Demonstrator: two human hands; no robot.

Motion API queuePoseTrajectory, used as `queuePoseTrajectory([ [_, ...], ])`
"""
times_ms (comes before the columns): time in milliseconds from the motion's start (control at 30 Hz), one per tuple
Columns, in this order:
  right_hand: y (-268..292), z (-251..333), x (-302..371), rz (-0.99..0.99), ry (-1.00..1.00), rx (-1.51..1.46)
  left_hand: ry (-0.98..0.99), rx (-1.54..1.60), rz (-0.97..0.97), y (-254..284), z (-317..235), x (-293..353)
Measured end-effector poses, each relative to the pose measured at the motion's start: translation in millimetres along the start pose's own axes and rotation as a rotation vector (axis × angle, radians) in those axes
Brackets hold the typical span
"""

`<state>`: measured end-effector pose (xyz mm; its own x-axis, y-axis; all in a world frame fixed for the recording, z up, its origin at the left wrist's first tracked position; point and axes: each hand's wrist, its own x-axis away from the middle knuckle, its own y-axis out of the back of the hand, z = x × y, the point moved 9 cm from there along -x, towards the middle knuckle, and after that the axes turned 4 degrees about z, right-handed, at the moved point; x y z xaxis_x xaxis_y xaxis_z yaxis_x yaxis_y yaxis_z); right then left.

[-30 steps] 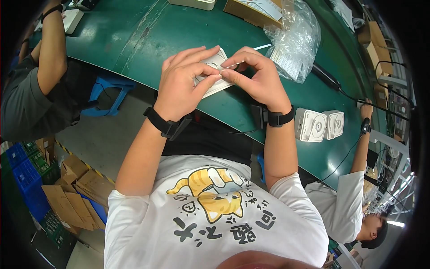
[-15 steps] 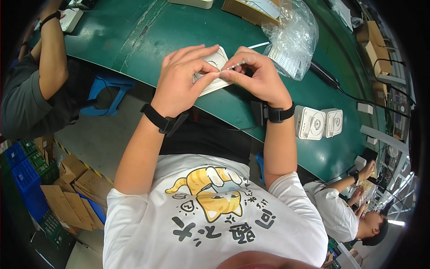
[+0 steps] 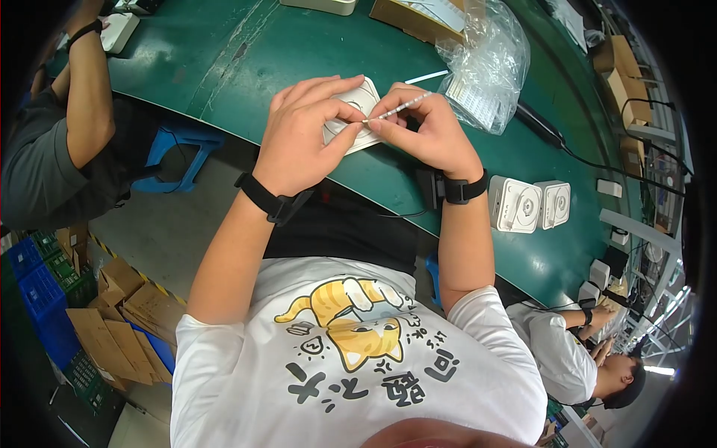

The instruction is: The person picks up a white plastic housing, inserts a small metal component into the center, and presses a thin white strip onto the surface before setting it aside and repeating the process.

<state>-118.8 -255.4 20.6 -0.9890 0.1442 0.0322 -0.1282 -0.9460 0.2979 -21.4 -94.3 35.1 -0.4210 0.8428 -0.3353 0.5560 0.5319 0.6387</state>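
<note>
Both my hands meet over a white device point(image 3: 364, 91) with rounded corners, lying at the table's near edge; they cover much of it. A thin white strip point(image 3: 404, 105) marked off in small segments slants up to the right from my fingertips. My right hand point(image 3: 429, 131) pinches it near its lower end between thumb and index finger. My left hand point(image 3: 302, 138) has thumb and index finger pressed together at that same end. A tiny yellowish bit shows between the fingertips, too small to make out.
Two similar white devices point(image 3: 515, 205) point(image 3: 554, 204) stand to the right on the green table point(image 3: 216, 56). Beyond my right hand lie a clear plastic bag point(image 3: 489, 67) with white sheets, a thin white stick point(image 3: 427, 77) and a cardboard box point(image 3: 407, 19). Other people work at left and right.
The strip now sticks out further and more plainly from my right fingers, which have turned a little. My left hand stays nearly in place. The person at the right has lowered their hands.
</note>
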Motion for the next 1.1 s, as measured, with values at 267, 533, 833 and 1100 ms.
queuePoseTrajectory([
  [267,-1.7,-0.2,-1.5,-0.027,0.095,-0.007,-0.019,-0.055,-0.143,1.5,-7.4,5.7],
  [533,-5.5,-12.8,-4.5,-0.073,-0.028,-0.055,-0.012,-0.185,-0.281,2.9,-16.2,11.3],
  [833,-3.8,-21.0,-3.9,-0.027,-0.086,-0.087,0.095,-0.153,-0.266,2.9,-12.6,10.5],
  [1100,-1.8,-29.9,-3.9,-0.052,-0.109,-0.151,0.137,-0.048,-0.393,-5.7,-4.9,15.3],
])
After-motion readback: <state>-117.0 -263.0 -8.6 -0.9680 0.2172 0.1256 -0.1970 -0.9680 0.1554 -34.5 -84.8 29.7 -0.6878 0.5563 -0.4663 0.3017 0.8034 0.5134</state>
